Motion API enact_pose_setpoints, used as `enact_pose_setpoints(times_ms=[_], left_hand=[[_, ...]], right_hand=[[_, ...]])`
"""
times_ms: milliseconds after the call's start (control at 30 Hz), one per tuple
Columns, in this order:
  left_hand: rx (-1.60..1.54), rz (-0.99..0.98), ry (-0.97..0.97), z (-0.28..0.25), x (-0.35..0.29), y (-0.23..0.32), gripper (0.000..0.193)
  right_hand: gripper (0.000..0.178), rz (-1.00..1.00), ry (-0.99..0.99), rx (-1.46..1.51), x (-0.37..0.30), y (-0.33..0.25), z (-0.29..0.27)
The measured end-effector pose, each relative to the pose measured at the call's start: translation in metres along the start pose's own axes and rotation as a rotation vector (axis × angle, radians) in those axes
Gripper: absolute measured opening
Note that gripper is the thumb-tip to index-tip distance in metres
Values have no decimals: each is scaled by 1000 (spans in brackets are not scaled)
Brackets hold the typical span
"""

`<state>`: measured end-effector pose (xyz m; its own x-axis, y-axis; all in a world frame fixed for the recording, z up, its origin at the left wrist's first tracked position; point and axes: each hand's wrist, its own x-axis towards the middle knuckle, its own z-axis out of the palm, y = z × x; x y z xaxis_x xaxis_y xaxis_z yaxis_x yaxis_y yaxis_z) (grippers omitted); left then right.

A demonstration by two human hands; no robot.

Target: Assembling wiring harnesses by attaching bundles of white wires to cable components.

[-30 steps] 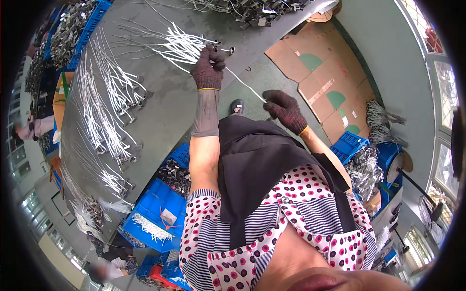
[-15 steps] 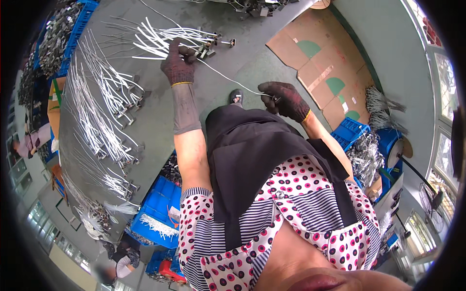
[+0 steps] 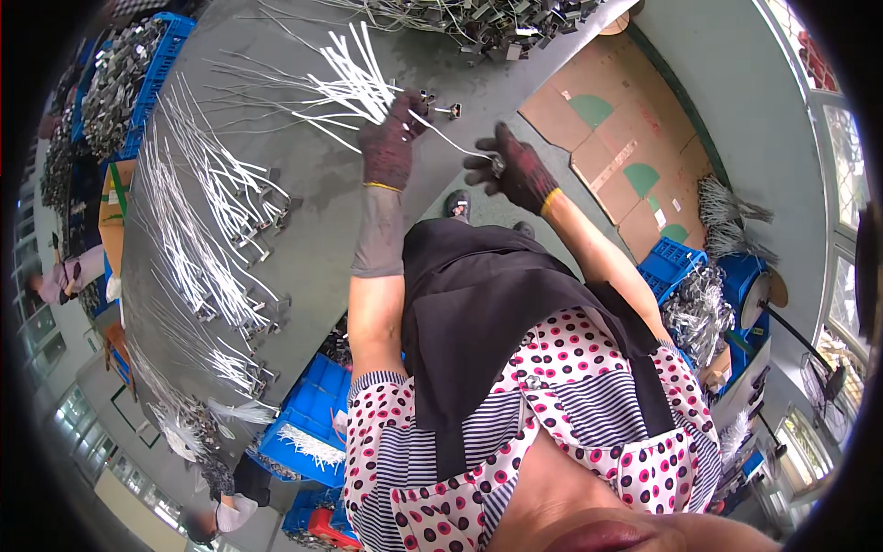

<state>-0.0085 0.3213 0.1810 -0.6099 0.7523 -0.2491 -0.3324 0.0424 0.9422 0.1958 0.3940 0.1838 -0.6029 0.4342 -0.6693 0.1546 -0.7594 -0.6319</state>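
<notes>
My left hand (image 3: 391,145), in a dark red-black knitted glove, is closed around a bundle of white-sleeved wires (image 3: 354,78) over the grey table. Sleeved ends fan out above the fist, and thin bare tails trail left. Small dark metal parts (image 3: 454,110) show just beyond the knuckles. A single thin white wire (image 3: 452,143) runs from this fist toward my right hand (image 3: 520,172), gloved alike, whose fingers are spread. At that wire's end a small metal part (image 3: 498,166) lies against the right glove; whether it is gripped is blurred.
More white wire bundles (image 3: 198,239) lie along the table's left side. A heap of metal parts (image 3: 515,23) sits at the far edge. Blue crates (image 3: 303,409) stand below left, another crate (image 3: 670,262) at right. Flattened cardboard (image 3: 602,147) covers the floor at far right.
My left hand has moved right, and the bundle's sleeved ends now point more steeply upward. My right hand has shifted slightly away from me, its fingers spreading from a curled grip. The view has shifted slightly.
</notes>
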Motion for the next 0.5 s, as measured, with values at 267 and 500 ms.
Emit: enact_pose_setpoints(times_ms=[267,500], left_hand=[[-169,-282,-23,-4,-4,-22,51],[88,69,225,21,-11,-2,33]], right_hand=[[81,-62,-134,-199,35,-49,69],[81,37,-89,-307,57,-61,68]])
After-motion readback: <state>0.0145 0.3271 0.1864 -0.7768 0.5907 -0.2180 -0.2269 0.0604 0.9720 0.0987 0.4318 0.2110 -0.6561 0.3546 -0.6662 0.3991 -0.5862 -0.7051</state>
